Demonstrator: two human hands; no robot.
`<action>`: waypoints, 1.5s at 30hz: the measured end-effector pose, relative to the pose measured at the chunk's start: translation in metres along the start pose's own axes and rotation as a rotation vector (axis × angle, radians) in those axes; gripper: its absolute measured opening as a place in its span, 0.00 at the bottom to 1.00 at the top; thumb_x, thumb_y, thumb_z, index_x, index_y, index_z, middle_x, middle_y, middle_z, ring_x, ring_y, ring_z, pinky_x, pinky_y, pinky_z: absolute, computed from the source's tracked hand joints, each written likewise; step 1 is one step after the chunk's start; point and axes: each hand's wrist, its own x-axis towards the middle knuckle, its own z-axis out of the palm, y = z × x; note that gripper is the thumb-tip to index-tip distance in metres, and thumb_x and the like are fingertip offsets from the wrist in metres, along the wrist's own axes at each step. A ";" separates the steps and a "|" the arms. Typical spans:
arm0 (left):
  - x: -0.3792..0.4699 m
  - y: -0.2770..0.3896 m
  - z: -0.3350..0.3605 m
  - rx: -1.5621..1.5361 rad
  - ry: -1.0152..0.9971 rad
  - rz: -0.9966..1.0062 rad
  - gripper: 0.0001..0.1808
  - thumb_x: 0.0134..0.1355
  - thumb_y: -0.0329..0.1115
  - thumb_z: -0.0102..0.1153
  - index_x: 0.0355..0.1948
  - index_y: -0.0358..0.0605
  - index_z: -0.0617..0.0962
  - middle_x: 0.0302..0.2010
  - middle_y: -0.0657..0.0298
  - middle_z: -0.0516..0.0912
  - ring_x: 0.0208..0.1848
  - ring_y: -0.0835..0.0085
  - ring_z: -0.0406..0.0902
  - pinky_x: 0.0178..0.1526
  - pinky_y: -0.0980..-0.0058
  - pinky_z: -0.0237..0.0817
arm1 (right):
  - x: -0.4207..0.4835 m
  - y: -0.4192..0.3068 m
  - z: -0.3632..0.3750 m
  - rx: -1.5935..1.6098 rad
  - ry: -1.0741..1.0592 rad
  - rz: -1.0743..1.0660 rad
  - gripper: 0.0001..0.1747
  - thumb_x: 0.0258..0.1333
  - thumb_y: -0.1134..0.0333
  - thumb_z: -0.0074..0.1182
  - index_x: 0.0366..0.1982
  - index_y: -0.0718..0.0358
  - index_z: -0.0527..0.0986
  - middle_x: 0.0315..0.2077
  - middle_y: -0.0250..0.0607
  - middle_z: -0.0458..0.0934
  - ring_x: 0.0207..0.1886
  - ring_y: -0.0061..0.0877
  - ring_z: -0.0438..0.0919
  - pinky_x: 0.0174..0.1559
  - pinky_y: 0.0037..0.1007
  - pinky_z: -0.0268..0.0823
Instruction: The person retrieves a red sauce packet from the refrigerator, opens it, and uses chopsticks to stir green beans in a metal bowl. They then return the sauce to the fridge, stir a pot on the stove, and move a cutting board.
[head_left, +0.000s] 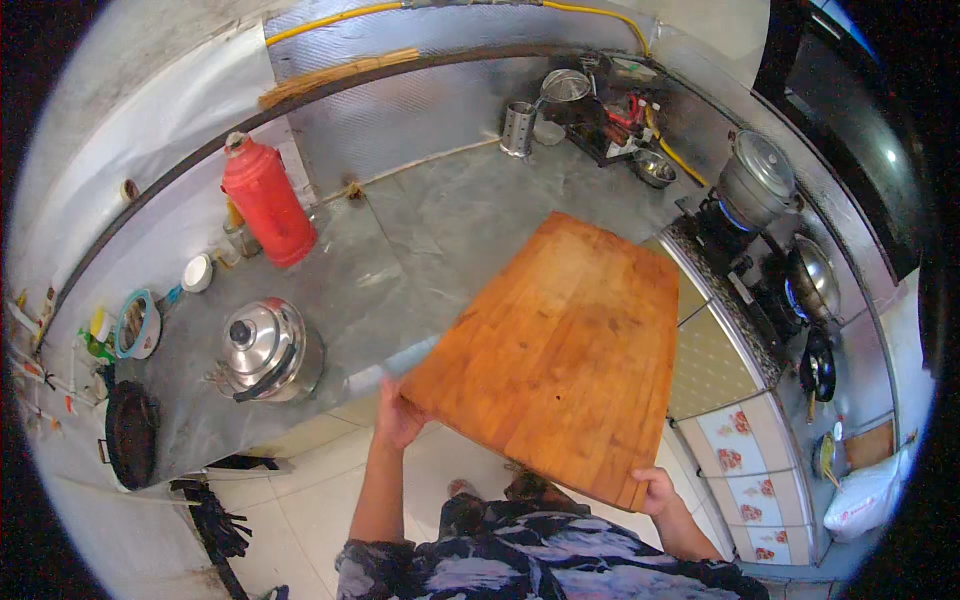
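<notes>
Between my two hands is a large wooden cutting board (559, 352), tilted, with dark stains on its face. My left hand (403, 415) grips its near left corner, and my right hand (655, 489) has the near right corner, thumb on top. Fingers beneath the board are mostly hidden. The board's far end reaches over the grey counter (420, 225); I cannot tell whether it touches the surface. To the left of the board, a steel kettle (271, 351) with a black handle stands on the counter.
A red thermos flask (268, 201) stands behind the kettle. On the right, a lidded pot (759, 180) and a wok (814, 277) sit over blue flames on the gas stove (742, 262). A perforated steel utensil holder (518, 129) stands at the back. A dark pan (132, 435) leans far left.
</notes>
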 end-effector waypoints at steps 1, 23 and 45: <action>0.003 0.000 -0.002 0.078 -0.016 -0.058 0.36 0.60 0.60 0.47 0.56 0.40 0.68 0.55 0.59 0.73 0.55 0.62 0.71 0.54 0.57 0.66 | -0.001 -0.001 -0.002 0.012 0.051 -0.041 0.37 0.41 0.70 0.53 0.58 0.67 0.59 0.53 0.50 0.69 0.55 0.43 0.70 0.58 0.47 0.60; 0.002 -0.230 0.195 0.379 0.023 -0.554 0.22 0.57 0.33 0.57 0.48 0.28 0.72 0.42 0.56 0.80 0.40 0.69 0.79 0.45 0.73 0.71 | -0.195 -0.090 -0.184 0.277 0.256 -0.509 0.37 0.40 0.62 0.50 0.57 0.68 0.61 0.51 0.50 0.71 0.51 0.42 0.73 0.53 0.44 0.67; 0.040 -0.185 -0.052 0.015 0.776 -0.456 0.13 0.58 0.33 0.46 0.39 0.33 0.72 0.36 0.53 0.79 0.36 0.62 0.78 0.42 0.65 0.74 | 0.224 -0.132 -0.197 -0.102 0.457 0.409 0.18 0.39 0.63 0.56 0.37 0.60 0.74 0.37 0.43 0.77 0.39 0.38 0.76 0.39 0.43 0.70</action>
